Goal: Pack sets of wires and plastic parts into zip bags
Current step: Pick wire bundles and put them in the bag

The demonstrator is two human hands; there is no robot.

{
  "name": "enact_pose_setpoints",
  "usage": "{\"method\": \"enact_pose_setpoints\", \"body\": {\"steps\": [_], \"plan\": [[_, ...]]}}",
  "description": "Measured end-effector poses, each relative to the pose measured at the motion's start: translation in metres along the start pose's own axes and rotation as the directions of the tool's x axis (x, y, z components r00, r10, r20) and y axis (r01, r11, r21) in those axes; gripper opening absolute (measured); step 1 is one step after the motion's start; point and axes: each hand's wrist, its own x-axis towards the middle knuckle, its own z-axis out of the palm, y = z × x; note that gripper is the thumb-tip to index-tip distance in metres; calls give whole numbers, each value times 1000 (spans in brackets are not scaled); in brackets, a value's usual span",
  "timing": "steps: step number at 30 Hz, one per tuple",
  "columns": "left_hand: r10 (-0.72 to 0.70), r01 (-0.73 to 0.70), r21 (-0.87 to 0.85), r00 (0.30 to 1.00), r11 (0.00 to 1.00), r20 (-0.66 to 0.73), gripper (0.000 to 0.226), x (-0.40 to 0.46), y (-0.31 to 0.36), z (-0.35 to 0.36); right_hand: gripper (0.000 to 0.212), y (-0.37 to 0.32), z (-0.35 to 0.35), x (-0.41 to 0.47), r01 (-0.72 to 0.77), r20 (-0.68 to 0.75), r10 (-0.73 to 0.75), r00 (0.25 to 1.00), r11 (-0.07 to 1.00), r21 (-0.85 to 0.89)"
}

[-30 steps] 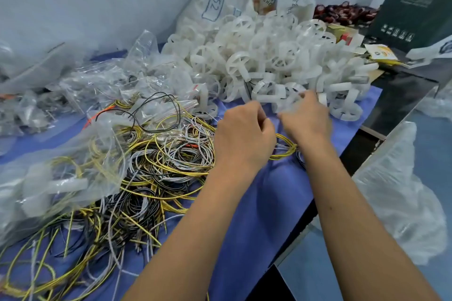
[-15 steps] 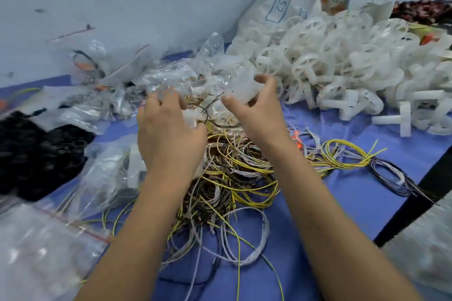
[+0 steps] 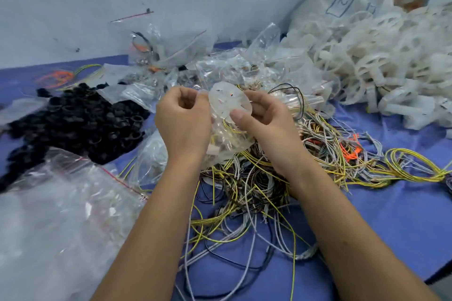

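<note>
Head view, looking down: zip bag held up between both hands just above the tangle of wires on the blue-covered desk, probably lifted off the pile so its mouth could be worked without snagging loose strands. Left hand curled at the bag's left edge, fingertips seeming to pinch the film near the top; right hand clamped on the right side, thumb pressed across a round translucent plastic part at the bag's mouth, apparently seating it inside or steadying it for closing, though which could not be told. Bag clear and crumpled, with coiled yellow and grey strands showing through the lower half, so looked already loaded with a set. Supplies kept within arm's reach all round: heap of white plastic parts to the right, mound of black rings to the left, loose clear bags behind, a large red-striped bag lying near the left forearm, likely for easy picking of the next set.
</note>
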Motion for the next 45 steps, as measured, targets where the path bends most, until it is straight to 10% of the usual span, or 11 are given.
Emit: {"method": "enact_pose_setpoints", "body": {"steps": [11,15,21,30,35,45], "plan": [[430,-441,331,896,834,110,8,1,25,2,77,9,-6,0,150,305,-60,950,949,-278],[379,-386,310,921,869,84,11,0,34,10,50,6,0,-2,180,249,-136,959,970,-166],[428,-489,367,871,791,240,8,-23,32,28,7,18,14,-2,321,271,-216,938,835,-447],[214,-355,328,893,876,396,52,36,19,9,67,3,-1,-4,65,107,-40,993,970,-234],[-282,-247,595,702,765,654,77,61,-4,-4,19,7,-2,0,117,134,-71,988,922,-368],[-332,-150,493,570,857,751,55,66,-6,-28,13,5,-3,5,116,-136,-146,980,972,-204]]}}
